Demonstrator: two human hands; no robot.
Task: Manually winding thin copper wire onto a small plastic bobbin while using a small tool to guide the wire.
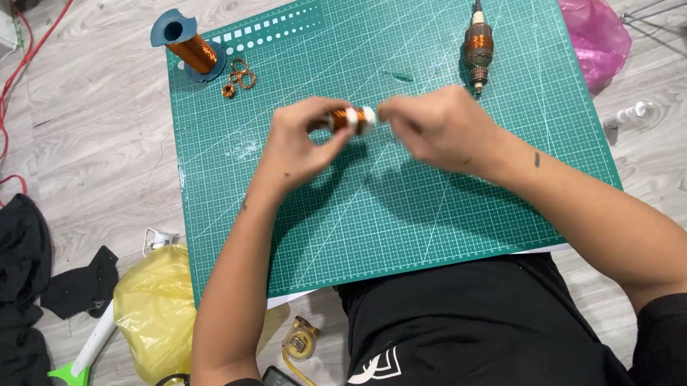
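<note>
Both hands, left hand and right hand, pinch opposite ends of a small copper-wound coil with white end caps at frame centre, above the green cutting-mat surface; winding appears under way, demanding steady fingertip tension.

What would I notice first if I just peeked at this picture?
The big green cutting mat fills the middle. Over it, the left hand and right hand together hold a small copper-wound coil. A copper wire spool lies at the mat's far left corner, a wound rotor far right.
</note>
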